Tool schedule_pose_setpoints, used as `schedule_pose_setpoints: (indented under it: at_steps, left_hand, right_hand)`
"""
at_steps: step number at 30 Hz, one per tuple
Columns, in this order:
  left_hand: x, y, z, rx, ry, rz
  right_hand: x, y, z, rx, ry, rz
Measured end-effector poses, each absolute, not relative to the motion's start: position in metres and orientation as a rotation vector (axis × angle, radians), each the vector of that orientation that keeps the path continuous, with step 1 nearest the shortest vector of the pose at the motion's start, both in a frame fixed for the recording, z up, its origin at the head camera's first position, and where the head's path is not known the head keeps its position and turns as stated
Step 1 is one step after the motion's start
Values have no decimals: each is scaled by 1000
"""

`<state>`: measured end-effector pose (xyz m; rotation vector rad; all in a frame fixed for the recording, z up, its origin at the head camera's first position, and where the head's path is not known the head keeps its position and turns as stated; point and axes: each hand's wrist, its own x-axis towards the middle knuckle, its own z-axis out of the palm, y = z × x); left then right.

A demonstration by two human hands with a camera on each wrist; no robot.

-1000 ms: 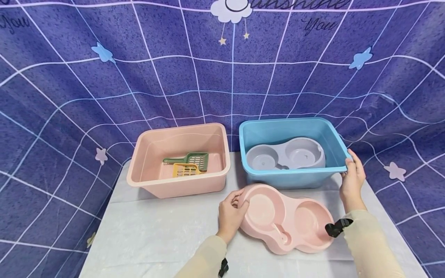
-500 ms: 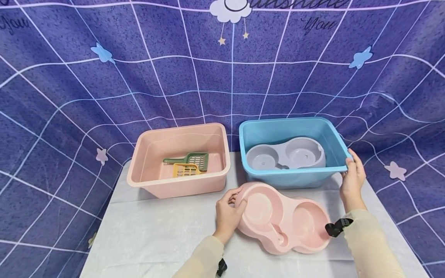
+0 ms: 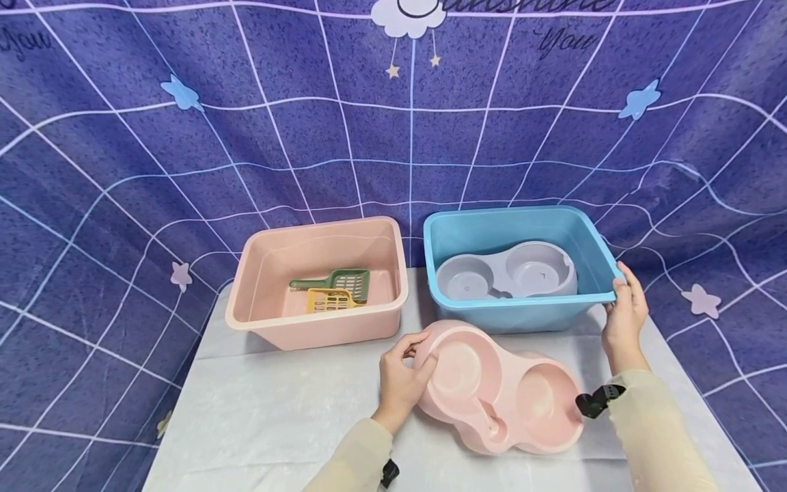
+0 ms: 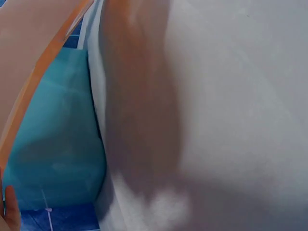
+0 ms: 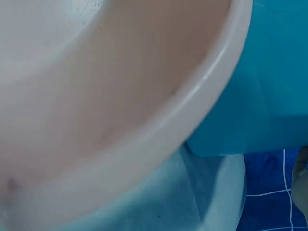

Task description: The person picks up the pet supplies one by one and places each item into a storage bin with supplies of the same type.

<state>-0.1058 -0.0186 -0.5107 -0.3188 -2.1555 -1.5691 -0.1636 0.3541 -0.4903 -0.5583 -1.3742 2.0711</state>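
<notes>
My left hand [image 3: 402, 376] grips the left end of a pink double pet bowl [image 3: 512, 389], thumb over the rim. In the left wrist view the bowl [image 4: 29, 43] overhangs the tabletop and casts a shadow there. Beyond it stands a blue plastic basin [image 3: 510, 316], and my right hand [image 3: 626, 321] holds that basin's right front rim, thumb on the outside. A grey double pet bowl [image 3: 501, 263] lies inside the basin. In the right wrist view the pink bowl's curved rim [image 5: 207, 77] fills much of the frame, with part of my right hand [image 5: 301, 180] at the edge.
A pink basin [image 3: 326, 331] stands to the left of the blue one, with a green slotted litter scoop [image 3: 316, 282] and a yellow one [image 3: 320, 299] in it. White cloth covers the table [image 3: 270, 410]. A blue patterned curtain [image 3: 369, 137] hangs close behind and at both sides.
My left hand has shifted slightly left together with the pink double pet bowl. My right hand keeps its hold on the blue basin, which stays nearly in place.
</notes>
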Motion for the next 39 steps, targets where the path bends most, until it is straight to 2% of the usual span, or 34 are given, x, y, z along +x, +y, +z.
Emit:
schedule_pose_setpoints:
  at_steps: [19, 31, 39]
  left_hand:
    - [-104, -33, -490, -392, -2103, -1556]
    - [-104, -40, -477, -397, -2088, -1597]
    - [-90, -35, -437, -421, -2079, -1585]
  right_hand:
    - [-164, 354, -491, -558, -1371, 2050]
    - [-161, 359, -492, -531, -1614, 1958]
    - [-161, 358, -492, -545, -1604, 1954]
